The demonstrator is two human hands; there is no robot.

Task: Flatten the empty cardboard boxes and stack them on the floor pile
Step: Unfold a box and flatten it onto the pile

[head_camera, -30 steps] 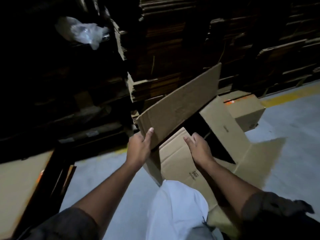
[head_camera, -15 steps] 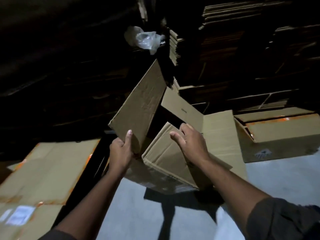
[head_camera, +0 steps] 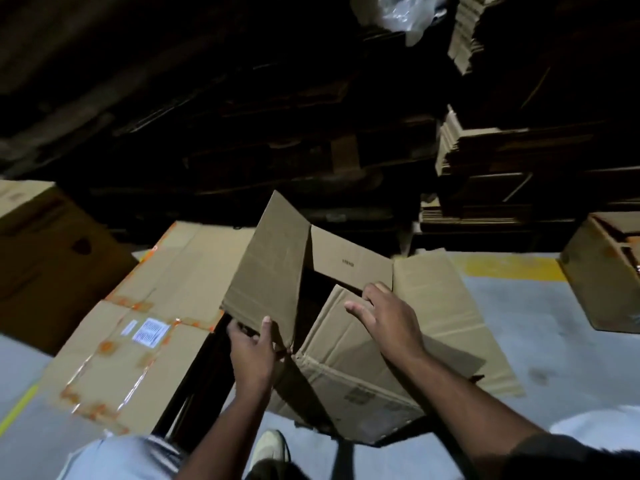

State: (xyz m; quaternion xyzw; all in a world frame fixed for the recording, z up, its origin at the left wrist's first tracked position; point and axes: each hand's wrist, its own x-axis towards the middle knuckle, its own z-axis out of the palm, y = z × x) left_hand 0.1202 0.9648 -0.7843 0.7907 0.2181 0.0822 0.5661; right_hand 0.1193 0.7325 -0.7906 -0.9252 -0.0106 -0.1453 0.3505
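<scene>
Left hand (head_camera: pixel 252 351) pinches box (head_camera: pixel 346 348) flap; right hand (head_camera: pixel 388 320) atop.

Most of the upper half sinks into darkness; the stacked cardboard (head_camera: pixel 485 147) at right shows only its lit edges, and what fills the black left part cannot be told. A crumpled plastic bag (head_camera: pixel 401 12) is cut by the top edge. The open box (head_camera: pixel 602 271) at far right runs off the right edge. The left hand (head_camera: pixel 251 348) hides its fingertips behind the flap (head_camera: pixel 266 268) it grips. The label (head_camera: pixel 151 332) on the flattened pile (head_camera: pixel 138 358) is too blurred to read, as is the small print (head_camera: pixel 348 262) inside the held box (head_camera: pixel 346 358). A shoe (head_camera: pixel 270 448) and light trouser leg (head_camera: pixel 121 459) are cut off below.
</scene>
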